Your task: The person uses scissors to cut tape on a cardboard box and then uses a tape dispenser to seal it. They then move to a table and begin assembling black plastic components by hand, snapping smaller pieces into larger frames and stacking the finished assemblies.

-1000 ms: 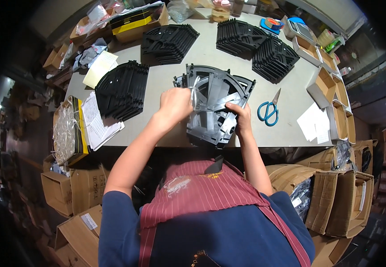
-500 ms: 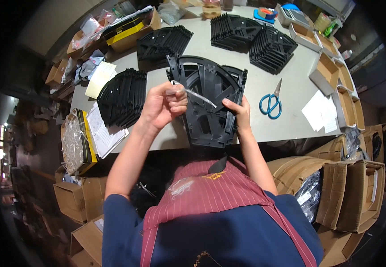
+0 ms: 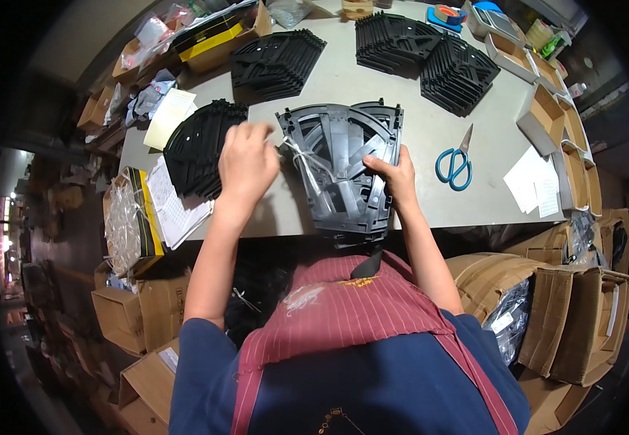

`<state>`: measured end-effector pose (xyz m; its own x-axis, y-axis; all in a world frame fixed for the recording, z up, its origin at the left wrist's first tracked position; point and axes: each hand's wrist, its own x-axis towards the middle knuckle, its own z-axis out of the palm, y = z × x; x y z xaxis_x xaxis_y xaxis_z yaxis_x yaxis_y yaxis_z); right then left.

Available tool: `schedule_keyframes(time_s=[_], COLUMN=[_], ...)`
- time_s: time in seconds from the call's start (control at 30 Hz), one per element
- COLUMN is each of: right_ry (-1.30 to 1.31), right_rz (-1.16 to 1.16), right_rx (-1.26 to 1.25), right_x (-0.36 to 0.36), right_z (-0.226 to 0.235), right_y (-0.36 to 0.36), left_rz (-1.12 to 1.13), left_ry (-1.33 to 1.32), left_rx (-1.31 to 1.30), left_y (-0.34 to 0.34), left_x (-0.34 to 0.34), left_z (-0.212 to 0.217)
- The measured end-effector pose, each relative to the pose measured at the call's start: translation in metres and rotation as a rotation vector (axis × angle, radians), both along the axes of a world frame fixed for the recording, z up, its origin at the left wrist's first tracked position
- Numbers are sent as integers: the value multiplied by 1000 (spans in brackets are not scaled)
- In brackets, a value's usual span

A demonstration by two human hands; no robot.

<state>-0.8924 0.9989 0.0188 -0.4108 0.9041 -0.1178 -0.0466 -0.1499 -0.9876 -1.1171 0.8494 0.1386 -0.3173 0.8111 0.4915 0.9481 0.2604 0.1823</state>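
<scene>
A bundle of dark grey fan-shaped plastic parts [image 3: 343, 170] stands at the near edge of the grey table [image 3: 416, 210], with a whitish string [image 3: 301, 156] wrapped across it. My left hand [image 3: 245, 163] is closed on the string's end at the bundle's upper left and pulls it sideways. My right hand [image 3: 394, 174] grips the bundle's right side and steadies it.
Stacks of black fan-shaped parts lie at the left [image 3: 198, 148], back middle [image 3: 274, 61] and back right [image 3: 430, 54]. Blue scissors [image 3: 456, 163] and white papers [image 3: 532, 181] lie to the right. Small cardboard boxes [image 3: 547, 109] line the right edge; cartons [image 3: 583, 319] stand on the floor.
The bundle has been tilted more upright toward me. My left hand has moved left from the bundle's top, drawing the string out to the side. My right hand keeps its grip.
</scene>
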Motion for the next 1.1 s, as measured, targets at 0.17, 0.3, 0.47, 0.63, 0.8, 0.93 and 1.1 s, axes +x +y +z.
schedule_keyframes(time_s=[0.17, 0.3, 0.47, 0.63, 0.8, 0.93, 1.1], right_ry=[29, 49, -47, 164, -40, 49, 67], right_rz=[37, 25, 22, 144, 45, 50, 52], right_rx=[-20, -10, 47, -243, -45, -43, -97], right_x=[-3, -4, -2, 12, 3, -5, -1], right_z=[2, 5, 1, 10, 0, -2, 9], right_y=[-1, -3, 5, 5, 4, 1, 1], left_rz=[-479, -478, -570, -737, -299, 107, 3], left_ry=[-34, 82, -371, -817, -1047, -941, -1221], left_rx=[-125, -300, 51, 383, 465, 280, -8], left_y=[23, 34, 30, 4, 11, -20, -25], left_x=[22, 13, 53, 80, 14, -60, 10], left_z=[0, -23, 13, 80, 52, -64, -100])
